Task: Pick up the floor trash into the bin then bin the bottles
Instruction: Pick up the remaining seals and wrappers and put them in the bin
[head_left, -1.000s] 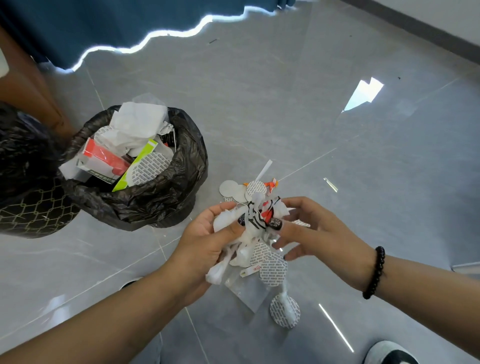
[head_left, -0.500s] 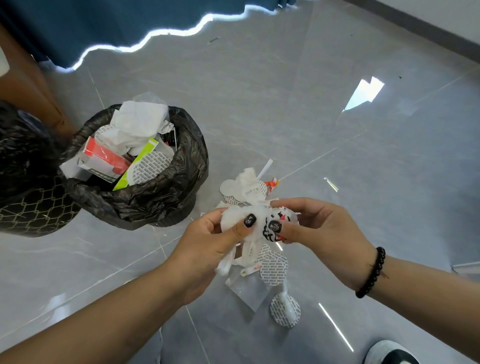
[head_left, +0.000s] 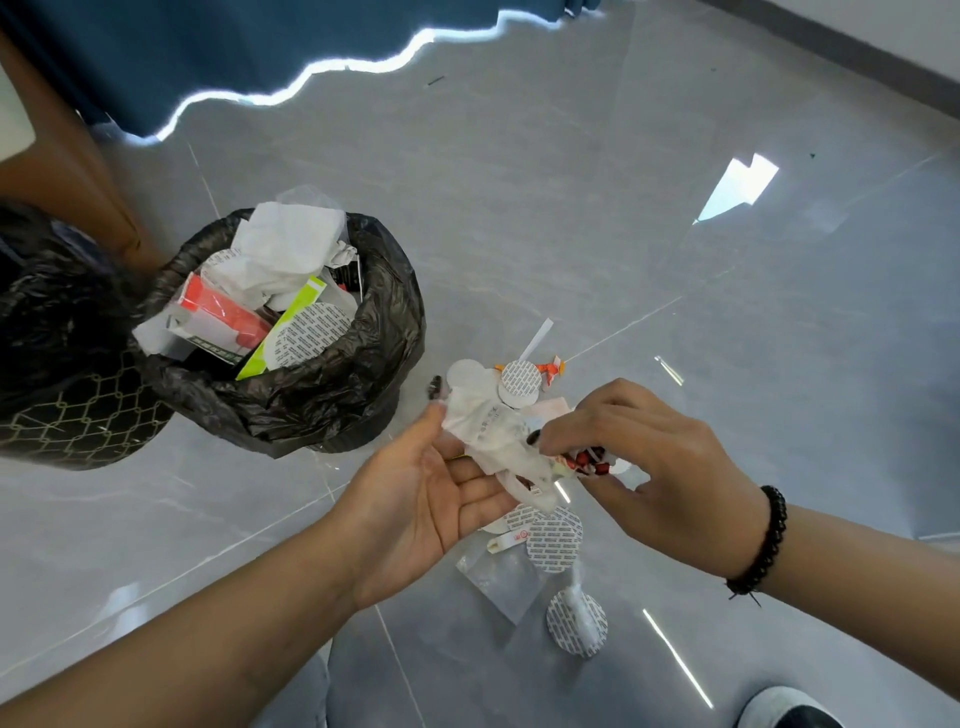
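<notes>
Forearms reach in from the bottom edge over a glossy grey tiled floor (head_left: 597, 218). At the lower right corner sits the toe of a grey shoe (head_left: 784, 706). Just beyond it, loose trash lies on the tiles: a round printed seal disc (head_left: 576, 623) with a twist of clear film on it, a clear plastic bag (head_left: 501, 577), and more printed discs (head_left: 553, 535) just under the hands.

The left hand (head_left: 421, 504) is palm up with fingers mostly straight, cradling a crumpled wad of white wrappers (head_left: 493, 431) that rests across its fingers and thumb. The right hand (head_left: 660, 467), with a black bead bracelet (head_left: 761, 551) at the wrist, has its fingers curled, pinching the right end of that wad, where red and black scraps (head_left: 587, 460) show; what exactly those scraps are is hard to tell. Nails are painted dark.

Behind the hands, more floor trash remains: white discs (head_left: 514, 382), an orange scrap (head_left: 548, 369) and a white paper strip (head_left: 537, 338).

Farther left stands the bin (head_left: 332, 405), lined with a black bag. Inside it are crumpled white paper (head_left: 285, 249), a red and white box (head_left: 218, 317), a lime green card (head_left: 283, 327) and a printed disc (head_left: 311, 330). A second black bag over a patterned container (head_left: 67, 410) sits at the left edge. A blue curtain (head_left: 234, 41) hangs at the far top.
</notes>
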